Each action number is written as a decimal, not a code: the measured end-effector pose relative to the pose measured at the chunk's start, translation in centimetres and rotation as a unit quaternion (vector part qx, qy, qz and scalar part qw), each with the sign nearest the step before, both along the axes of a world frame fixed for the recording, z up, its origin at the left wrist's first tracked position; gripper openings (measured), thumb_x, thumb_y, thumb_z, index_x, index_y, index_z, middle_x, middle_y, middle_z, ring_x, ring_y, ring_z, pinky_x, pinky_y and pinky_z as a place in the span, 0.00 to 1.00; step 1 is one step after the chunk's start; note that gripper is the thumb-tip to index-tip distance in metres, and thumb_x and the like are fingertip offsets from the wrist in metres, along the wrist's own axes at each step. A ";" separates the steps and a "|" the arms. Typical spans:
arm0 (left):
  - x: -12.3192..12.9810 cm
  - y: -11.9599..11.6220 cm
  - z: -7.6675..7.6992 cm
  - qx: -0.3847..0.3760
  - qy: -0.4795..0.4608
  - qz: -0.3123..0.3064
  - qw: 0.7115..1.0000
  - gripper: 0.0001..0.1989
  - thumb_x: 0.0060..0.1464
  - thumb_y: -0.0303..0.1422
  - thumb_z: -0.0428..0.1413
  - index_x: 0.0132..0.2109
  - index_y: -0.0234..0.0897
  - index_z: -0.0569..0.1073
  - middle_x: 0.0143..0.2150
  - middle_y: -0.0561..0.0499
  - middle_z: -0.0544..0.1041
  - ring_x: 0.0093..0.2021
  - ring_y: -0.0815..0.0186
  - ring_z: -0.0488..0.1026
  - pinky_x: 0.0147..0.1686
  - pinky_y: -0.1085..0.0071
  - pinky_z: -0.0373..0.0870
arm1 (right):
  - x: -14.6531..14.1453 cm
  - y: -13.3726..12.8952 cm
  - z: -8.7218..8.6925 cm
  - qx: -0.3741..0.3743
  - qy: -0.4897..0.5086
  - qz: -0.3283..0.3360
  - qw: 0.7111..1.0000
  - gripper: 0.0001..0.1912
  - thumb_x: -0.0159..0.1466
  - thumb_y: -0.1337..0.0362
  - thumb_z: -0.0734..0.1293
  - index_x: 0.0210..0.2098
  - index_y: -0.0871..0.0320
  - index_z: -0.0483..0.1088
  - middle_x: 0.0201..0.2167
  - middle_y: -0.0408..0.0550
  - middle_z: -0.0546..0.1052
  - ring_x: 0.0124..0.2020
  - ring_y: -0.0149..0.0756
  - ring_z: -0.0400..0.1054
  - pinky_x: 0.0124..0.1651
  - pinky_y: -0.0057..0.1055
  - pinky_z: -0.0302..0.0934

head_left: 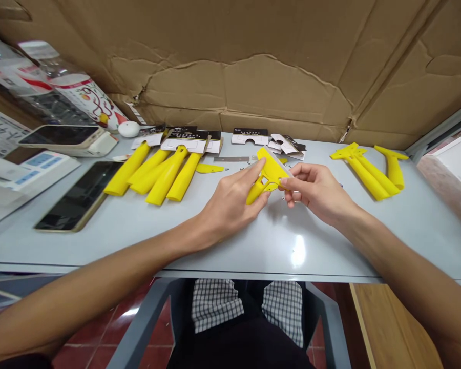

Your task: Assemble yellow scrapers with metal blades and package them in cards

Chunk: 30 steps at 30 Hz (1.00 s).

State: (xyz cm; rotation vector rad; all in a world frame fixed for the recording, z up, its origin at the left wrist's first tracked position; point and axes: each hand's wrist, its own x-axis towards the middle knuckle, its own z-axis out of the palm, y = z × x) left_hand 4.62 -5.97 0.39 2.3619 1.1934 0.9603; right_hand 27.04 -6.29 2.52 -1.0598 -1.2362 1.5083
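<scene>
A yellow scraper [268,166] is held over the middle of the grey table, its wide head up and tilted. My left hand [234,201] is wrapped round its handle, the index finger along the head. With thumb and fingers, my right hand [317,189] pinches the right edge of the head. Behind them lie a flat metal blade [231,159], a loose yellow piece [209,168] and several small screws. Several yellow scrapers with card labels [171,177] rest to the left. Yellow handle parts [372,171] lie at the right.
Black and white cards [249,136] lie at the back, against a cardboard wall [230,87]. On the left are a phone [77,197], another phone on a white box [61,136], and a bottle [80,92]. The table's front edge [253,275] runs below my forearms.
</scene>
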 end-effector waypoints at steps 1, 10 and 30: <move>-0.1 0.0 0.0 0.000 0.004 0.002 1.000 0.30 0.67 0.34 0.60 0.73 0.37 0.72 0.59 0.38 0.84 0.55 0.54 0.82 0.57 0.60 0.78 | -0.1 -0.1 0.1 0.002 0.000 0.001 1.000 0.20 0.54 0.56 0.87 0.31 0.55 0.75 0.26 0.43 0.79 0.24 0.31 0.72 0.29 0.32 0.70; -0.2 0.3 2.5 -0.187 -0.122 0.055 0.973 0.31 0.57 0.35 0.65 0.67 0.36 0.78 0.46 0.47 0.84 0.22 0.71 0.74 0.23 0.71 0.73 | 0.8 0.8 0.9 0.068 -0.040 -0.029 0.996 0.29 0.63 0.33 0.76 0.38 0.55 0.79 0.38 0.52 0.82 0.31 0.40 0.76 0.28 0.37 0.71; -0.1 0.9 2.3 -0.534 -0.420 -0.137 0.721 0.21 0.43 0.29 0.68 0.28 0.41 0.60 0.24 0.57 0.75 0.11 0.77 0.59 0.05 0.80 0.55 | 2.7 6.0 -4.3 0.385 -0.669 -0.003 0.636 0.19 0.73 0.72 0.59 0.34 0.55 0.80 0.47 0.59 0.82 0.50 0.56 0.67 0.47 0.48 0.55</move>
